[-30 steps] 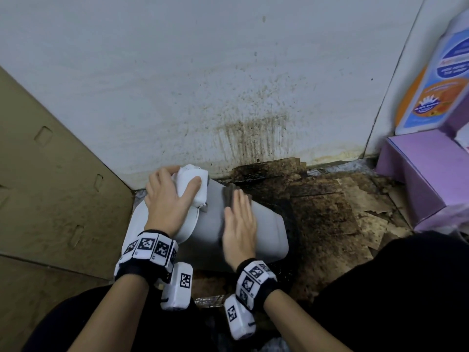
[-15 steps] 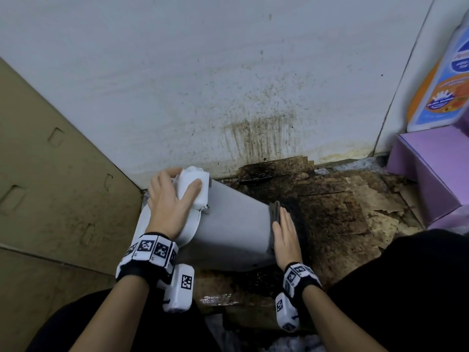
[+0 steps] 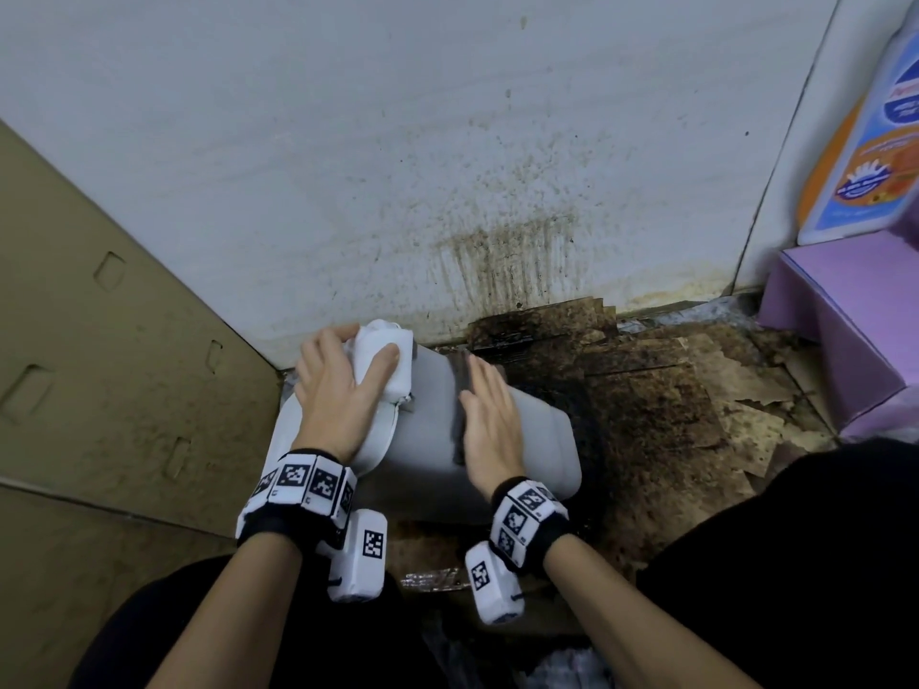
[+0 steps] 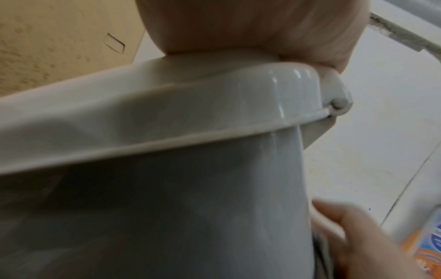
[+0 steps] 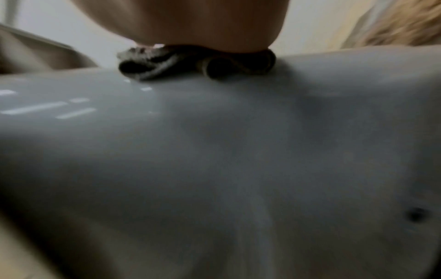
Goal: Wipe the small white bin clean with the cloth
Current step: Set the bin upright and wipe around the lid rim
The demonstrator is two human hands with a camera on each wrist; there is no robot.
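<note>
The small white bin [image 3: 539,440] lies on its side on the floor, lid end to the left. My left hand [image 3: 343,390] grips the lid's white hinge block [image 3: 398,370], thumb across it, palm on the lid [image 4: 143,122]. My right hand [image 3: 490,425] lies flat with straight fingers on the bin's upper side and presses a dark cloth [image 3: 460,390] against it. In the right wrist view the cloth [image 5: 190,62] is bunched under the palm on the glossy bin wall [image 5: 214,151]. The bin's inside is hidden.
A stained white wall [image 3: 447,166] stands just behind the bin. Cardboard [image 3: 99,390] leans at the left. Dirty brown sheets [image 3: 671,405] cover the floor to the right. A purple box [image 3: 845,315] with a cleaner bottle [image 3: 860,156] sits at far right. My dark-clothed knees flank the bin.
My right hand slid the cloth to the bin's base end, then back toward the lid to the middle of the wall. The left hand kept its hold.
</note>
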